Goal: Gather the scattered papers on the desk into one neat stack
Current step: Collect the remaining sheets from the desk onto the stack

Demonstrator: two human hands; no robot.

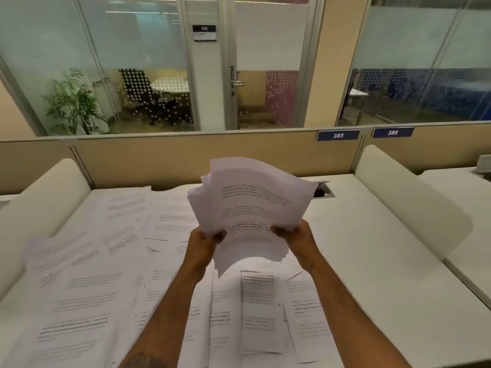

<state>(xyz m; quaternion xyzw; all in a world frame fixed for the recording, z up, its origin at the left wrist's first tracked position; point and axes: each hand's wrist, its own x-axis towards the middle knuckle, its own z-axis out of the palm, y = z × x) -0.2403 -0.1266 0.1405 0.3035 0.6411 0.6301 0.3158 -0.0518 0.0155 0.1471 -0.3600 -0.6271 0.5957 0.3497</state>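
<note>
Both hands up over the middle of the desk (372,261), holding a bundle of papers (252,203) clear of the surface. Left hand (210,237) pinches its left side low down, and right hand (292,232) pinches the right side, thumbs curled onto the near face. The bundle is ragged: sheets fan out at the top, the corners are stepped and the bottom edges are uneven.

Step in hand looks like squaring the bundle. To do it well, loosen the pinch a little, drop the bottom edge onto the desk and tap, then turn and tap a long side. Keep the sheets upright so none slide out.

Many loose sheets (87,282) are not yet gathered. They overlap across the left half and the near edge, some directly under the bundle.

Open room: the right half of the desk is bare up to the right divider (398,197), good for tapping or parking the stack. The back partition (186,158) closes the far edge. A cable cut-out (322,193) at the far edge could catch sheets.
</note>
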